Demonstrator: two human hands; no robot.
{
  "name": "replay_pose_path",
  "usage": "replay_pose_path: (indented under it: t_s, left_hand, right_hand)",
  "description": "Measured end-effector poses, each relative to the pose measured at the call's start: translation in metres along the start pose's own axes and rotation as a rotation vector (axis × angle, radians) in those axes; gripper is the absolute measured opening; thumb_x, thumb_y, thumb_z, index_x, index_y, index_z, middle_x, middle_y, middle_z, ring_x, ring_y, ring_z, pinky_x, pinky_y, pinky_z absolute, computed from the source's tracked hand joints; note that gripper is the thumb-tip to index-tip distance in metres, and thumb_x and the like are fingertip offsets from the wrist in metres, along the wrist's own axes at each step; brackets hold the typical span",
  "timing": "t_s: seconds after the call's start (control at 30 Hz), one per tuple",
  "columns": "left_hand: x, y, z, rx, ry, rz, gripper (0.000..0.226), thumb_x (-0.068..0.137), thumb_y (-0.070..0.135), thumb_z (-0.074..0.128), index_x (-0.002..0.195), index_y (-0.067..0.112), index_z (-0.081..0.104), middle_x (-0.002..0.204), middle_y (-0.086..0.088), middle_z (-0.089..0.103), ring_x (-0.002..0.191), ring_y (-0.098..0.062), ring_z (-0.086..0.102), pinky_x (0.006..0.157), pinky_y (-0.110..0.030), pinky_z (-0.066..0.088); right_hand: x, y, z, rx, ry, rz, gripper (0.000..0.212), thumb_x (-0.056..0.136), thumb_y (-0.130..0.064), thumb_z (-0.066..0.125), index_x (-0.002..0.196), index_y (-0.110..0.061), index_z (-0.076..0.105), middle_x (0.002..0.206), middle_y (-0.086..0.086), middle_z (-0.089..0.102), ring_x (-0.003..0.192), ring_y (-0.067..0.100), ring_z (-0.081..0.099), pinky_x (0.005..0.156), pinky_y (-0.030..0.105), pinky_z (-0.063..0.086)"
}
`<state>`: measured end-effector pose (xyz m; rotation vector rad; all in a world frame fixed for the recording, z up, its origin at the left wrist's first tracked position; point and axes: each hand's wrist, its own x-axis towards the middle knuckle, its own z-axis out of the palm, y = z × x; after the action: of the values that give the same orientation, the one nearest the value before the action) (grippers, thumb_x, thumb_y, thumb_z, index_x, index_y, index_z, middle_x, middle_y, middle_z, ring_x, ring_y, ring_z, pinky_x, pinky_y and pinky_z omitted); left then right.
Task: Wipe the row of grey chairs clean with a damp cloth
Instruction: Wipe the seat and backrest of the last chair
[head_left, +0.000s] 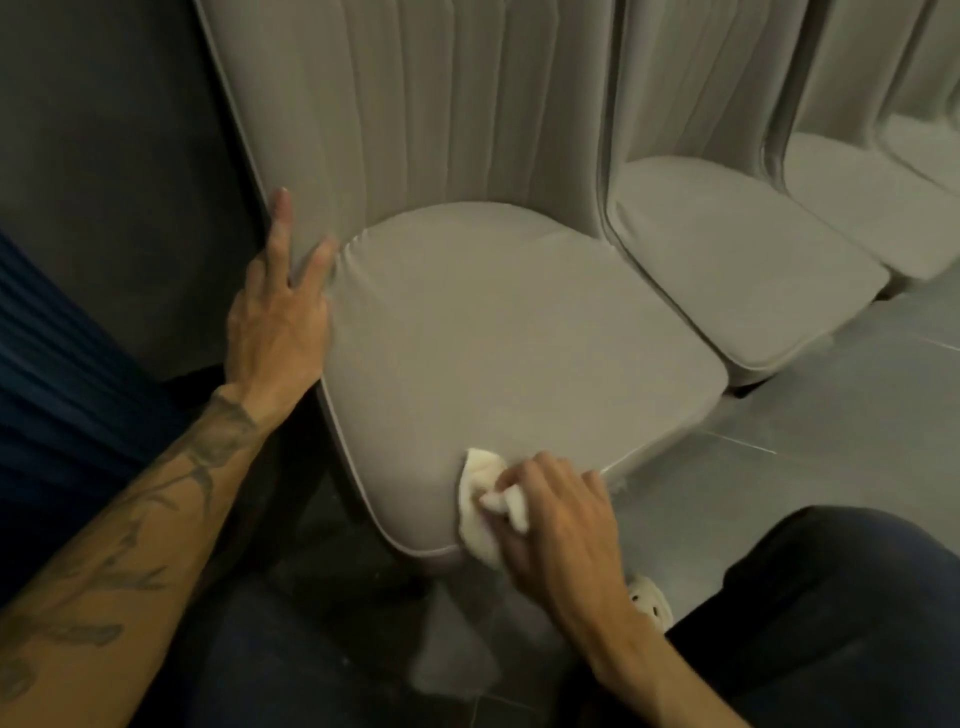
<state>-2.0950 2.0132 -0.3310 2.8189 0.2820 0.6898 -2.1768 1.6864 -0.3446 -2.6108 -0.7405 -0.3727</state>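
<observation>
The right hand (561, 525) has its fingers curled round a bunched white cloth (480, 512) and presses it against the front edge of the seat (519, 364) of the nearest chair (467, 249), close to that edge's middle, where the piped rim rolls over toward the floor (831, 415). The left hand (280, 322) lies at the seat's left edge near the back corner, fingers straight and spread, two of them reaching up onto the ribbed backrest (415, 104); it grips nothing and looks to be steadying the chair. From the cloth, the broad top of the seat stretches away and upward toward the backrest, so most of the surface to be covered lies beyond the right hand, not under it. The front edge runs crosswise, from the left front corner beside the tattooed forearm to the right front corner, and a stroke along it would probably follow that line. The row itself runs off to the right: the second chair (727, 270) stands just beside this one, the third chair (857, 208) beyond it. The right hand, which has the cloth, is the nearer to both, so I judge the work will pass rightward, with this first seat only partly done
</observation>
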Motion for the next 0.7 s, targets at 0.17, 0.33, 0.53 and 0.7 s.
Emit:
replay_pose_path:
  t_s: [0.17, 0.33, 0.53, 0.7]
  left_hand:
    - [0.001, 0.004, -0.002, -0.034, -0.035, -0.018, 0.046, 0.109, 0.019, 0.044, 0.153, 0.028, 0.035, 0.174, 0.000, -0.014, 0.137, -0.049, 0.037, 0.095, -0.070, 0.046]
    - [0.001, 0.011, -0.008, -0.069, -0.082, -0.070, 0.039, 0.111, 0.029, 0.036, 0.150, 0.034, 0.036, 0.173, 0.008, -0.017, 0.142, -0.046, 0.032, 0.102, -0.071, 0.041]
    - [-0.002, 0.011, -0.008, -0.056, -0.086, -0.054, 0.049, 0.109, 0.021, 0.044, 0.156, 0.030, 0.033, 0.173, 0.006, -0.018, 0.147, -0.046, 0.027, 0.102, -0.072, 0.041]
    - [0.000, 0.013, -0.007, -0.057, -0.092, -0.073, 0.047, 0.109, 0.023, 0.042, 0.154, 0.032, 0.033, 0.173, 0.008, -0.018, 0.145, -0.047, 0.028, 0.101, -0.075, 0.041]
  right_hand:
    - [0.016, 0.052, -0.022, -0.050, 0.091, 0.300, 0.027, 0.092, -0.052, 0.062, 0.083, -0.029, 0.052, 0.081, -0.009, 0.052, 0.084, 0.022, 0.056, 0.069, 0.036, 0.027]
    - [0.017, 0.019, -0.001, -0.006, 0.115, 0.205, 0.050, 0.086, -0.081, 0.050, 0.079, -0.031, 0.047, 0.078, -0.012, 0.048, 0.073, 0.014, 0.046, 0.068, 0.032, 0.026]
    - [0.033, 0.067, -0.022, -0.162, 0.152, 0.214, 0.041, 0.094, -0.058, 0.059, 0.071, -0.027, 0.043, 0.073, -0.007, 0.045, 0.071, 0.021, 0.048, 0.067, 0.036, 0.028]
    - [0.017, 0.033, 0.003, -0.090, 0.167, 0.156, 0.036, 0.100, -0.056, 0.050, 0.078, -0.027, 0.048, 0.078, -0.005, 0.046, 0.072, 0.020, 0.044, 0.069, 0.034, 0.023]
